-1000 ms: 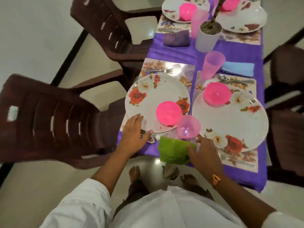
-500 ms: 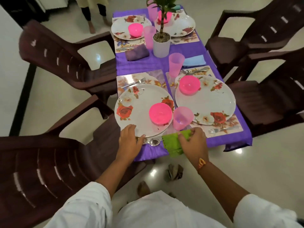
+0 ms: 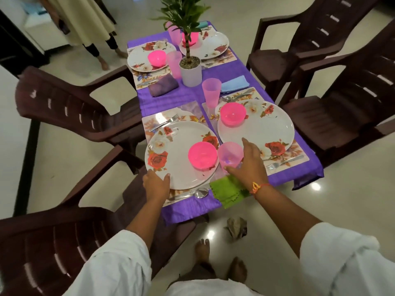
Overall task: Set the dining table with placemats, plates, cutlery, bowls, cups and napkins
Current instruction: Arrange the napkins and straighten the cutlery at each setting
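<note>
Meanwhile the left hand (image 3: 155, 183) pinched the near rim of the plate (image 3: 177, 149), the right hand (image 3: 245, 166) gripped the cup (image 3: 229, 153) beside the bowl (image 3: 202, 155), its wrist over the napkin (image 3: 227, 192).

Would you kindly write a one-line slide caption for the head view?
The left hand holds the near plate while the right hand grips a cup by the napkin.

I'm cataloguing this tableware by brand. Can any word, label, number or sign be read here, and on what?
None: no text is readable anywhere.
The near plate, cup, bowl, placemat and plant pot show only flower prints or plain colour.
</note>
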`<act>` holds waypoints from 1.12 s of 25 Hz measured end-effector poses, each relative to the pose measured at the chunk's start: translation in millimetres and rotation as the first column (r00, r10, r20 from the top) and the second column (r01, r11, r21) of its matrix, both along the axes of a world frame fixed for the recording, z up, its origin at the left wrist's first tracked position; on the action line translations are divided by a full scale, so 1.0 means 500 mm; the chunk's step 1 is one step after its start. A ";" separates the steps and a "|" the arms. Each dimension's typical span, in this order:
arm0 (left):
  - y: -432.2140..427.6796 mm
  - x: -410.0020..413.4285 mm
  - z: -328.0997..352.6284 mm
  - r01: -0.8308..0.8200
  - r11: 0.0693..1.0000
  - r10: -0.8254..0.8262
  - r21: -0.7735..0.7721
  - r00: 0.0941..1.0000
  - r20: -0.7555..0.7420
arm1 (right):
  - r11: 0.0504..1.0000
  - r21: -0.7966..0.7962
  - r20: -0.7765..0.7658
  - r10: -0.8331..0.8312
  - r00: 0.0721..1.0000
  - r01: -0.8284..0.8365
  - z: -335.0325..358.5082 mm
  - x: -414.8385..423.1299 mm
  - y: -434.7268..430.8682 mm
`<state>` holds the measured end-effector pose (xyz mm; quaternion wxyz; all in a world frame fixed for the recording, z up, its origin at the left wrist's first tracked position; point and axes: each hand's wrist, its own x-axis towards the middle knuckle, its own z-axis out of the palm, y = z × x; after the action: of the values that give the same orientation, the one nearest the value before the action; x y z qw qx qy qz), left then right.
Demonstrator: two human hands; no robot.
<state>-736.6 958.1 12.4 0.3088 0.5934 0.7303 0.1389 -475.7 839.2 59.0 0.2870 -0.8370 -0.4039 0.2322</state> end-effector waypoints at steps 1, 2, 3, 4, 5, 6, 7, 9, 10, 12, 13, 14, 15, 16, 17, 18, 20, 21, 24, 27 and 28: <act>0.016 0.001 -0.006 -0.011 1.000 0.011 -0.010 1.000 -0.030 | 1.000 -0.011 -0.002 0.008 1.000 -0.008 0.000 0.001 0.005; 0.031 0.003 -0.007 -0.031 0.999 0.030 -0.020 0.998 -0.055 | 1.000 -0.020 -0.001 0.016 1.000 -0.016 -0.001 0.000 0.008; 0.049 0.003 -0.015 -0.060 0.998 0.058 -0.031 0.996 -0.069 | 0.999 -0.031 0.003 0.021 1.000 -0.021 -0.002 -0.002 0.012; 0.065 0.003 -0.017 -0.097 0.994 0.094 -0.053 0.993 -0.067 | 0.999 -0.042 0.009 0.025 1.000 -0.025 -0.004 -0.004 0.015; 0.081 0.001 -0.024 -0.138 0.988 0.134 -0.075 0.990 -0.054 | 0.998 -0.051 0.014 0.028 1.000 -0.027 -0.006 -0.005 0.018; 0.093 -0.002 -0.026 -0.168 0.980 0.165 -0.104 0.986 -0.037 | 0.998 -0.057 0.016 0.026 1.000 -0.025 -0.009 -0.008 0.022; 0.105 -0.007 -0.030 -0.180 0.976 0.178 -0.126 0.984 -0.026 | 0.998 -0.061 0.016 0.021 1.000 -0.020 -0.010 -0.010 0.026; 0.126 -0.019 -0.036 -0.166 0.974 0.165 -0.152 0.986 -0.019 | 0.998 -0.071 0.018 0.003 1.000 -0.002 -0.012 -0.015 0.036; 0.132 -0.023 -0.034 -0.160 0.975 0.159 -0.153 0.987 -0.020 | 0.997 -0.074 0.025 -0.007 1.000 0.009 -0.012 -0.017 0.041; 0.145 -0.032 -0.035 -0.156 0.978 0.154 -0.137 0.988 -0.023 | 0.996 -0.079 0.035 -0.025 0.999 0.028 -0.011 -0.022 0.049; 0.153 -0.036 -0.039 -0.155 0.979 0.154 -0.135 0.988 -0.019 | 0.996 -0.082 0.039 -0.030 0.999 0.033 -0.011 -0.026 0.053; 0.159 -0.037 -0.038 -0.149 0.980 0.149 -0.131 0.989 -0.011 | 0.996 -0.085 0.043 -0.037 0.998 0.041 -0.011 -0.029 0.055; 0.165 -0.038 -0.040 -0.146 0.981 0.146 -0.131 0.989 -0.005 | 0.995 -0.085 0.043 -0.047 0.998 0.051 -0.011 -0.033 0.056; 0.171 -0.038 -0.038 -0.141 0.982 0.142 -0.128 0.990 -0.001 | 0.995 -0.083 0.039 -0.061 0.997 0.064 -0.012 -0.037 0.057; 0.178 -0.039 -0.041 -0.141 0.981 0.143 -0.133 0.990 0.004 | 0.994 -0.079 0.033 -0.076 0.997 0.078 -0.012 -0.040 0.057; 0.184 -0.039 -0.039 -0.144 0.981 0.145 -0.133 0.989 0.004 | 0.993 -0.076 0.030 -0.088 0.996 0.091 -0.012 -0.043 0.058; 0.197 -0.038 -0.041 -0.145 0.980 0.147 -0.135 0.989 0.004 | 0.992 -0.074 0.032 -0.099 0.995 0.101 -0.012 -0.047 0.061; 0.204 -0.038 -0.046 -0.146 0.979 0.149 -0.140 0.989 0.010 | 0.992 -0.074 0.035 -0.099 0.995 0.101 -0.011 -0.048 0.062; 0.218 -0.037 -0.047 -0.149 0.979 0.155 -0.141 0.987 0.031 | 0.992 -0.076 0.037 -0.101 0.994 0.103 -0.009 -0.049 0.070; 0.228 -0.034 -0.053 -0.154 0.977 0.163 -0.149 0.985 0.056 | 0.990 -0.100 0.034 -0.101 0.994 0.104 -0.010 -0.049 0.081; 0.229 -0.034 -0.051 -0.153 0.977 0.164 -0.149 0.984 0.064 | 0.989 -0.106 0.035 -0.102 0.994 0.105 -0.011 -0.048 0.085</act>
<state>-753.6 1072.5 -12.9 0.3660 0.5038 0.7712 0.1324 -500.0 881.7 53.4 0.2472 -0.8743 -0.3512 0.2259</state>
